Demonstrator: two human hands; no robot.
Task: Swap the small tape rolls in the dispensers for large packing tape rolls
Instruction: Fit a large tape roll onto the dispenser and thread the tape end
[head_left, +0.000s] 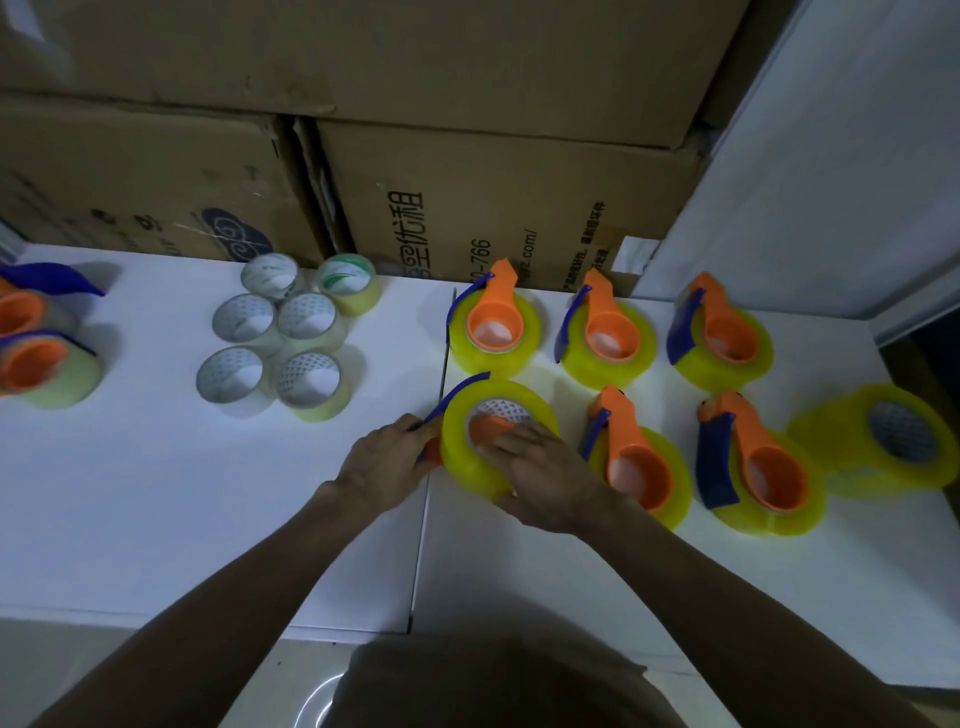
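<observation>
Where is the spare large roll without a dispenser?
The spare large roll lies at the table's far right, beside the nearest-row loaded dispenser.

A white flat counter (156, 509) carries six small pale tape rolls (291, 338) clustered at the back, orange-and-blue plastic dispensers loaded with large yellow tape rolls (608, 338) to the right, two more dispensers (36, 353) at the far left, and one loose large yellow roll (883, 441) at the right edge.
</observation>
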